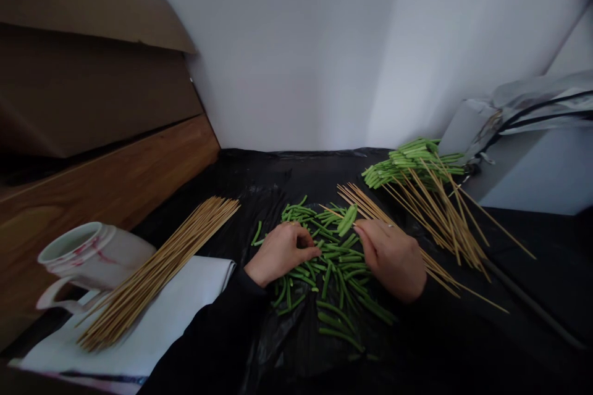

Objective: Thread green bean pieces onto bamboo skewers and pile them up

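Note:
My right hand point(393, 256) is closed on a thin bamboo skewer point(356, 224), which carries several short green bean pieces point(347, 220) side by side. The skewer's tip points up and left, past the beans. Low over a loose pile of cut green beans point(331, 253), my left hand point(285, 251) has its fingers curled and its thumb drawn in. Whatever lies between those fingertips, if anything, is hidden. The pile spreads between and below both hands on black plastic sheeting point(250, 173).
Left, a bundle of bamboo skewers point(162, 271) lies across white paper point(185, 290), beside a tipped white mug point(106, 253). Filled bean skewers point(412, 163) are stacked at the back right. More bare skewers point(365, 200) lie behind my right hand. A cardboard box point(92, 86) stands left.

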Tool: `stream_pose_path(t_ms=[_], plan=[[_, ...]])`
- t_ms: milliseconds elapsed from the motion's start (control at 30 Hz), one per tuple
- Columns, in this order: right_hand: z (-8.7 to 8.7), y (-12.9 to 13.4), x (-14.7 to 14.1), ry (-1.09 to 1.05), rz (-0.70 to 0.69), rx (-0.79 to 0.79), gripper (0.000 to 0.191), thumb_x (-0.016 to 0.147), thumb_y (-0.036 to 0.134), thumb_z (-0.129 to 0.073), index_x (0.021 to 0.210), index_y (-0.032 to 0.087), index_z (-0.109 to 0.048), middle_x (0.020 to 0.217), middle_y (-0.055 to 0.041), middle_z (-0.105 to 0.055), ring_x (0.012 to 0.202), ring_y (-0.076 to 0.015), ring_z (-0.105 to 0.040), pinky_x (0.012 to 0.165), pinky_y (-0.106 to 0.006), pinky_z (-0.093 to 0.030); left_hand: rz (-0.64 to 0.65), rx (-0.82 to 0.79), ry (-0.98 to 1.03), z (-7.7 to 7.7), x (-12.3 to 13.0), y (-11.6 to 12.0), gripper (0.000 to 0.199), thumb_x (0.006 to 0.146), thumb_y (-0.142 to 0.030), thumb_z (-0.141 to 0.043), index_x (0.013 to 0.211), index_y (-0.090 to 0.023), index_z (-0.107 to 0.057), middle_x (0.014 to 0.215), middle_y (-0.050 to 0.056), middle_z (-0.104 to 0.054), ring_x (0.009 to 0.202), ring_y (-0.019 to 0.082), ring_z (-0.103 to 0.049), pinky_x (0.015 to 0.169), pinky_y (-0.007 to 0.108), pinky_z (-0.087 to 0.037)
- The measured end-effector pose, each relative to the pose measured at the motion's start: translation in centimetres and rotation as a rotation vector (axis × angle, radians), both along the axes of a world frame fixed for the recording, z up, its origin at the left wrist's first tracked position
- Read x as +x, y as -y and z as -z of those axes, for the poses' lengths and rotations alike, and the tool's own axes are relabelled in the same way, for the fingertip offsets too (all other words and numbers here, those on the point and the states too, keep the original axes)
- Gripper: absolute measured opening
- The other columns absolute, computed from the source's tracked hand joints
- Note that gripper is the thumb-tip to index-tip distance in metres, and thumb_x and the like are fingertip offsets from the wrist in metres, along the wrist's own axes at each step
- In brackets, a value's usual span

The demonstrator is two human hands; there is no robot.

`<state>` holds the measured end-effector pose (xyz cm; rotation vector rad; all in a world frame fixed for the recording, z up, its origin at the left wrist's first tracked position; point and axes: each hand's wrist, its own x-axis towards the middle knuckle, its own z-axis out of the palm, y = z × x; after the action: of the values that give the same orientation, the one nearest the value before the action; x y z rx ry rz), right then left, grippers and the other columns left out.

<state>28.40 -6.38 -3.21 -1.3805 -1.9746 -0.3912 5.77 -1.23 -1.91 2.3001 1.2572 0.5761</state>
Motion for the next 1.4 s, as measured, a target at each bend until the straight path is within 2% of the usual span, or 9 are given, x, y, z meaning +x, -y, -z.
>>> stream_pose_path(t_ms=[133,267,467,667,767,900,1100,1200,1400], plan=[[0.1,0.1,-0.1,0.003,0.0,-0.017,0.024,0.095,0.021,-0.04,0.089,0.017,-0.063,0.075,-0.0035,-0.063,0.074,-0.0131,-0.058,0.066,-0.024,-0.036,-0.047,0.013,0.065,0.0,-1.0,-0.9,0.023,0.079,-0.039,-0.06,0.075,-0.02,-0.072,0.077,0.004,-0.065,0.072,0.017,-0.056,0.066,0.027,-0.037],[0.2,0.0,-0.1,0.01,-0.003,-0.012,0.024,0.095,0.021,-0.04,0.089,0.017,-0.062,0.076,-0.0035,-0.063,0.075,-0.0131,-0.058,0.067,-0.024,-0.036,-0.077,0.016,-0.034,0.0,-1.8,-1.5,0.016,0.07,-0.034,-0.07,0.078,-0.021,-0.072,0.079,0.003,-0.064,0.075,0.018,-0.055,0.066,0.027,-0.037],[0.3,0.0,-0.1,0.012,-0.025,-0.006,0.023,0.094,0.02,-0.04,0.09,0.018,-0.063,0.077,-0.0039,-0.064,0.075,-0.0135,-0.058,0.067,-0.024,-0.037,0.011,0.015,-0.102,-0.2,-1.5,-0.9,0.014,0.067,-0.03,-0.071,0.079,-0.022,-0.071,0.091,0.005,-0.064,0.089,0.022,-0.055,0.079,0.03,-0.038],[0.5,0.0,-0.2,0.007,-0.034,-0.005,0.023,0.094,0.02,-0.041,0.092,0.017,-0.063,0.078,-0.0044,-0.064,0.077,-0.0141,-0.059,0.069,-0.024,-0.04,0.028,0.045,-0.089,-0.8,-1.2,-0.4,0.009,0.067,-0.028,-0.073,0.072,-0.021,-0.07,0.091,0.005,-0.064,0.091,0.023,-0.055,0.083,0.033,-0.039],[0.4,0.0,-0.2,0.01,-0.045,0.004,0.023,0.094,0.02,-0.041,0.092,0.017,-0.064,0.078,-0.0048,-0.064,0.077,-0.014,-0.06,0.068,-0.025,-0.04,-0.05,0.023,0.069,-0.7,-1.2,-0.8,0.011,0.068,-0.029,-0.073,0.074,-0.02,-0.071,0.087,0.005,-0.066,0.083,0.02,-0.057,0.077,0.031,-0.041],[0.2,0.2,-0.3,0.003,-0.058,0.007,0.023,0.094,0.02,-0.041,0.092,0.017,-0.064,0.078,-0.0042,-0.064,0.076,-0.0139,-0.059,0.068,-0.025,-0.039,-0.216,-0.126,0.438,-0.8,-0.9,-1.2,0.019,0.069,-0.033,-0.073,0.079,-0.017,-0.072,0.077,0.005,-0.07,0.07,0.017,-0.059,0.068,0.029,-0.044],[0.4,0.6,-0.8,0.001,-0.103,-0.015,0.024,0.094,0.019,-0.039,0.095,0.018,-0.063,0.074,-0.0029,-0.061,0.072,-0.014,-0.057,0.068,-0.026,-0.038,-0.27,-0.634,1.025,-1.0,-0.1,-0.8,0.029,0.063,-0.027,-0.081,0.087,-0.013,-0.072,0.083,0.005,-0.071,0.076,0.013,-0.063,0.07,0.023,-0.049],[0.5,0.6,-0.9,0.012,-0.121,-0.006,0.025,0.092,0.017,-0.039,0.098,0.017,-0.063,0.076,-0.0038,-0.062,0.074,-0.0146,-0.057,0.067,-0.027,-0.037,-0.251,-0.802,1.148,-1.1,0.0,-0.7,0.028,0.066,-0.022,-0.08,0.091,-0.012,-0.072,0.089,0.008,-0.071,0.084,0.013,-0.064,0.074,0.02,-0.05],[0.3,0.6,-0.9,0.01,-0.117,0.024,0.024,0.092,0.016,-0.04,0.099,0.017,-0.064,0.077,-0.0043,-0.063,0.073,-0.0145,-0.057,0.066,-0.026,-0.038,-0.227,-0.895,1.173,-1.2,0.1,-0.5,0.022,0.071,-0.019,-0.076,0.092,-0.012,-0.072,0.089,0.007,-0.071,0.08,0.012,-0.065,0.072,0.02,-0.052]])
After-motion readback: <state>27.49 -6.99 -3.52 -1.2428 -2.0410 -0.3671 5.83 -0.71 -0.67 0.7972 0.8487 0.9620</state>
